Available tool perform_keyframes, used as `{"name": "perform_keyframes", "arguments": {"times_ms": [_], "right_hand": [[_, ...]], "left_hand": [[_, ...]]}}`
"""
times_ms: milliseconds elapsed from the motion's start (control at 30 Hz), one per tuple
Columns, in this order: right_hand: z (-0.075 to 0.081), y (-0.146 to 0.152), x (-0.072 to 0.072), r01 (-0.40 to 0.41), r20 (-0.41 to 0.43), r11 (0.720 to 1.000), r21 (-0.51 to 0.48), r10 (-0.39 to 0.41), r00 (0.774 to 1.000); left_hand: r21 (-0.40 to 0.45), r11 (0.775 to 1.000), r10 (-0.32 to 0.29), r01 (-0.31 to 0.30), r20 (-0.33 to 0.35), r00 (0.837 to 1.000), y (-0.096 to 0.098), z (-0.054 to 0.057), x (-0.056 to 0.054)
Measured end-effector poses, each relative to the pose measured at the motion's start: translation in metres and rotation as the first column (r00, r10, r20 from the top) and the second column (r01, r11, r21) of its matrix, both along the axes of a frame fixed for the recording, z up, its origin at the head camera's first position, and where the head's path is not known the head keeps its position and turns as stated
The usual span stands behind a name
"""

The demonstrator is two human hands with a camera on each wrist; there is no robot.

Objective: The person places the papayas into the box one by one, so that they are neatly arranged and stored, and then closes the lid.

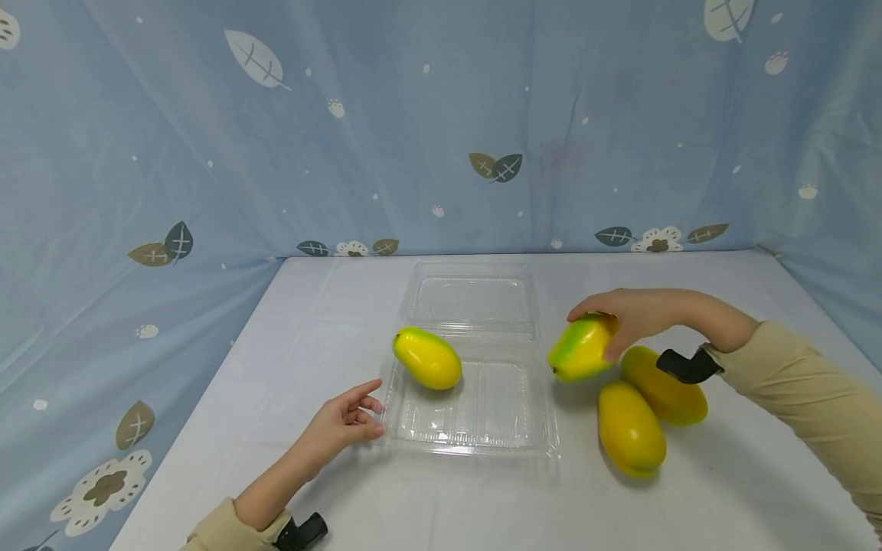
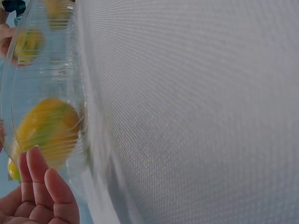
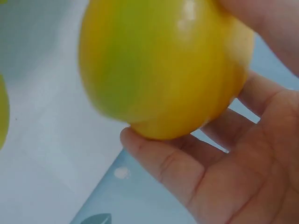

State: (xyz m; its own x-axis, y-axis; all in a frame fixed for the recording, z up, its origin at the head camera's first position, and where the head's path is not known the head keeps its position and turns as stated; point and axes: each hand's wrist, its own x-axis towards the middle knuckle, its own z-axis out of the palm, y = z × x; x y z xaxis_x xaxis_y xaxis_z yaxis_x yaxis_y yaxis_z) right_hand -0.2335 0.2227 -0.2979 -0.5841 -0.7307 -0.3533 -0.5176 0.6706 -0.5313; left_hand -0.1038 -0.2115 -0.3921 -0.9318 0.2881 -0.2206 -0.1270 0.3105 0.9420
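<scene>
A clear plastic clamshell box (image 1: 475, 444) lies unfolded on the table, its lid (image 1: 468, 298) laid back behind the base. One yellow-green papaya (image 1: 429, 358) rests in the left part of the base, also seen through the clear wall in the left wrist view. My right hand (image 1: 637, 317) grips another papaya (image 1: 579, 353) from above, thumb on one side and fingers on the other, just right of the box and above the table. Beside the box's left edge is my left hand (image 1: 344, 419), fingers slightly bent, fingertips at the rim; whether they touch it I cannot tell.
Two more papayas lie on the table at the right, a front one (image 1: 630, 428) and one behind it (image 1: 664, 386), touching or nearly so, under the right forearm. A white cloth covers the table (image 1: 482, 509). Blue patterned curtain (image 1: 441, 115) hangs at the back and sides.
</scene>
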Motion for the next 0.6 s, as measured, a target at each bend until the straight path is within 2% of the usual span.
{"name": "perform_keyframes", "arguments": {"times_ms": [167,400,600], "right_hand": [[0.000,-0.007,0.002,0.022,-0.036,0.998,-0.055,-0.024,0.999],[-0.002,-0.021,0.006,0.058,-0.129,0.990,-0.132,-0.076,0.989],[-0.002,-0.030,0.007,0.109,-0.152,0.981,-0.161,-0.134,0.979]], "left_hand": [[0.002,1.000,0.003,-0.003,0.002,1.000,0.000,0.000,0.000],[0.010,1.000,0.002,-0.002,0.000,1.000,0.000,0.001,0.000],[-0.014,1.000,0.014,-0.014,0.003,1.000,0.001,0.000,0.000]]}}
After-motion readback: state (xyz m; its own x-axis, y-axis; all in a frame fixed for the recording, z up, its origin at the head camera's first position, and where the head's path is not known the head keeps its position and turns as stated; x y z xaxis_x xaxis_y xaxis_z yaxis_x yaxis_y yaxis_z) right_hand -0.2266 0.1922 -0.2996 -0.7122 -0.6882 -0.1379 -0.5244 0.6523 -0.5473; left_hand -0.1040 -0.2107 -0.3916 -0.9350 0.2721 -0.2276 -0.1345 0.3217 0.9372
